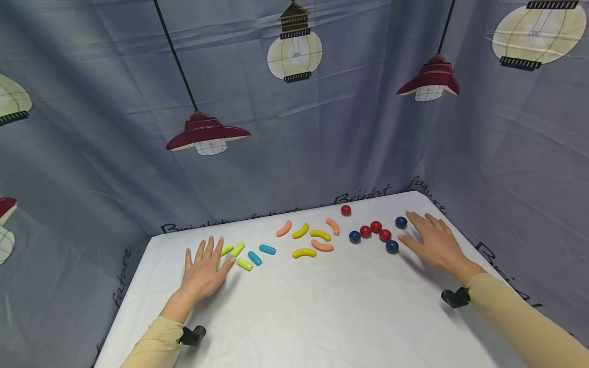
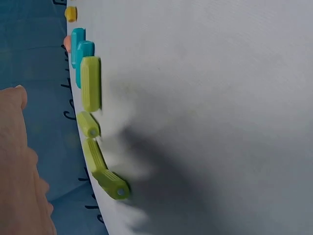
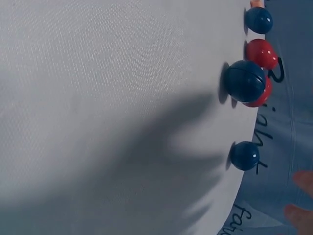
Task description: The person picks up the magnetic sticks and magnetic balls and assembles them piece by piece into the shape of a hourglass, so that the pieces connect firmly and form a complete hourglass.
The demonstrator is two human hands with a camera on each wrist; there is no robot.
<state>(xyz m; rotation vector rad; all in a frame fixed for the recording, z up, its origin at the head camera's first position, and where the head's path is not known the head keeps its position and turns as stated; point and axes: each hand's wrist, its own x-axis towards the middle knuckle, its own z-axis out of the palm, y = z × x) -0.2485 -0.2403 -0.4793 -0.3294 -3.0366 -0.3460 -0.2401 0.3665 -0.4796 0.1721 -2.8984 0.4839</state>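
Fingers spread, my left hand (image 1: 202, 273) hovers over the left side of the white table, holding nothing. Several lime-green ridged sticks (image 2: 91, 84) lie by its fingers, one partly hidden in the head view. Two blue sticks (image 1: 254, 258) lie to their right. On the right, my right hand (image 1: 434, 243) hovers with fingers extended, also holding nothing. Nearest to it are dark blue balls (image 1: 392, 247), three in all. Several red balls (image 1: 385, 235) are grouped between them, and one red ball (image 1: 346, 210) sits apart farther back.
Mid-table lie three yellow banana-shaped pieces (image 1: 304, 253) and three orange curved pieces (image 1: 322, 246). The white table (image 1: 322, 317) ends at a grey-blue curtain (image 1: 294, 153) printed with lamps, which hangs behind and at both sides. Each wrist wears a black camera mount (image 1: 192, 336).
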